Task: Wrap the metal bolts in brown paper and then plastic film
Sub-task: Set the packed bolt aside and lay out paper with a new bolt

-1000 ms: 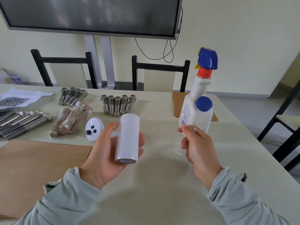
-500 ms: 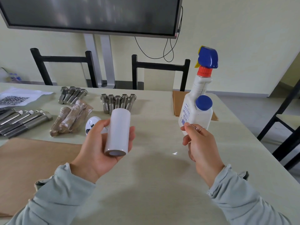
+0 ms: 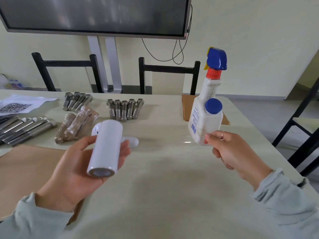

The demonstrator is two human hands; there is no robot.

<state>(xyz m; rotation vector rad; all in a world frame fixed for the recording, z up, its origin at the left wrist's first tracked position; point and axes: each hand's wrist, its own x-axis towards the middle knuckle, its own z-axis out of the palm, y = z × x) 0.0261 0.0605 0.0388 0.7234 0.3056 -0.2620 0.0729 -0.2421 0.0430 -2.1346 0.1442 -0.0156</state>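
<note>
Gripping the white plastic film roll (image 3: 105,147) palm-up, the left hand (image 3: 76,168) curled around its smooth cylinder. The right hand (image 3: 231,149) pinched the clear film end. 5 bare steel bolts (image 3: 124,109) lay beyond on the table (image 3: 172,187), beside 3 paper-wrapped bolts (image 3: 76,125).

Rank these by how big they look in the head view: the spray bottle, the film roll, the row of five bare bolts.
1. Spray bottle, the tallest shape in view.
2. Film roll, though the left hand holds it close to the camera, which enlarges it.
3. Row of five bolts, farther back, so possibly undersized.
</note>
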